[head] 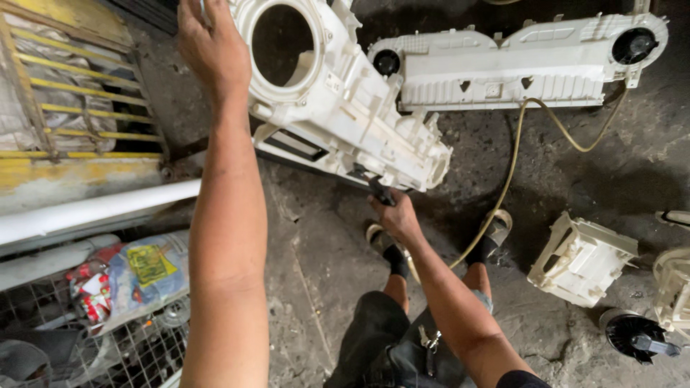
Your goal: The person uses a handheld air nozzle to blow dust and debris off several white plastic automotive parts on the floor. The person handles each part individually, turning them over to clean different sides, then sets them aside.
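Standing on my stained, cracked concrete floor [316, 259], left hand [212, 47] gripping white plastic blower housing [345, 108], right hand [394, 215] closed around dark tool [379, 190], yellow hose [514, 154] trailing nearby.

Repair/salvage workshop: stained concrete floor [323, 237], stripped white plastic housings [503, 65] at 1 o'clock, wire crate of scrap [136, 352] at 8.

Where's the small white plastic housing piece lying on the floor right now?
In the head view, the small white plastic housing piece lies on the concrete floor at lower right, right of the person's feet, beside a black round fan part.
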